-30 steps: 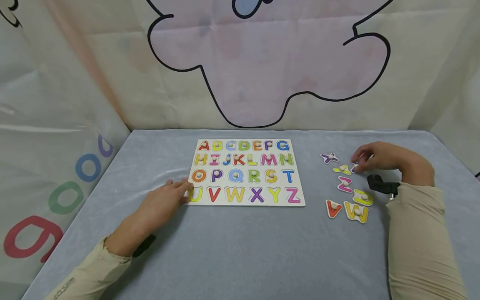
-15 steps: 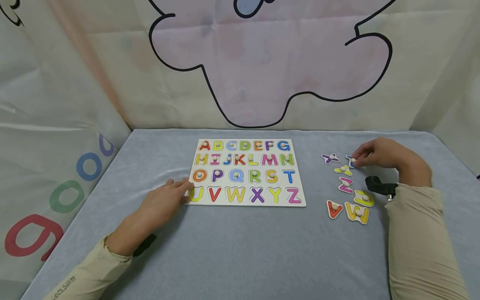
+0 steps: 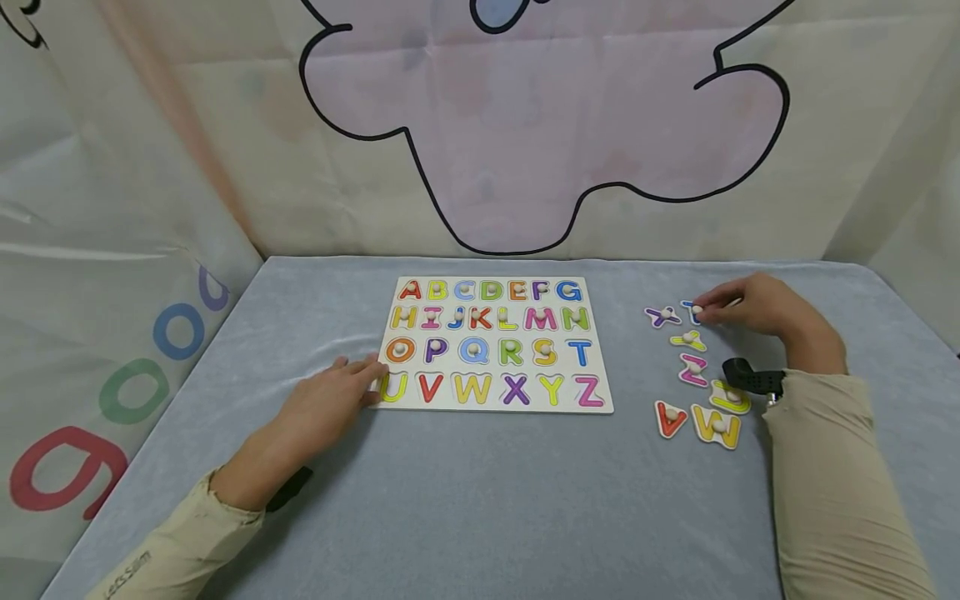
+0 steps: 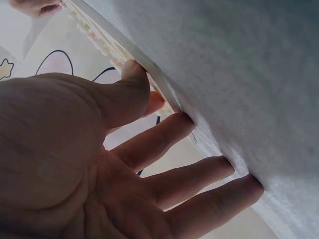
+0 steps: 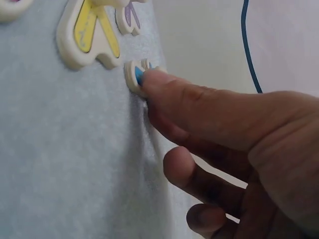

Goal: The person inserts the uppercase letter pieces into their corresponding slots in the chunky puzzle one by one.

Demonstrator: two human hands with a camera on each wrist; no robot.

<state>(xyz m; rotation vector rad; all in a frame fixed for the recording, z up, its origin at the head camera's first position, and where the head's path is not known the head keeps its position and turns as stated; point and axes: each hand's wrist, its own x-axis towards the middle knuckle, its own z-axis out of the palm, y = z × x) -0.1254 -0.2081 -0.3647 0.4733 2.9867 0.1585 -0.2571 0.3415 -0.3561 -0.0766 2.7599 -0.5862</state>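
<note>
A white alphabet puzzle board [image 3: 597, 362] lies mid-table. My left hand [image 3: 322, 408] rests at its lower left corner. In the left wrist view the thumb [image 4: 134, 74] touches the board's edge, and the other fingers reach down to the cloth, fairly straight. Right of the board, my right hand [image 3: 768, 312] pinches a blue letter T piece [image 3: 687, 306] between thumb and forefinger. Most of that piece is hidden by the thumb in the right wrist view. Close by lie a purple X [image 3: 657, 319] and a yellow Y [image 3: 683, 341].
Nearer me on the right are a pink Z [image 3: 693, 377], a yellow U [image 3: 723, 401], a red V [image 3: 664, 426] and a yellow W [image 3: 706, 426]. A blue-grey cloth [image 3: 480, 500] covers the table. A printed curtain [image 3: 525, 167] hangs behind.
My right hand has taken the blue T piece away from beside the yellow Y, slightly left and farther back, near the purple X. My left hand stays put.
</note>
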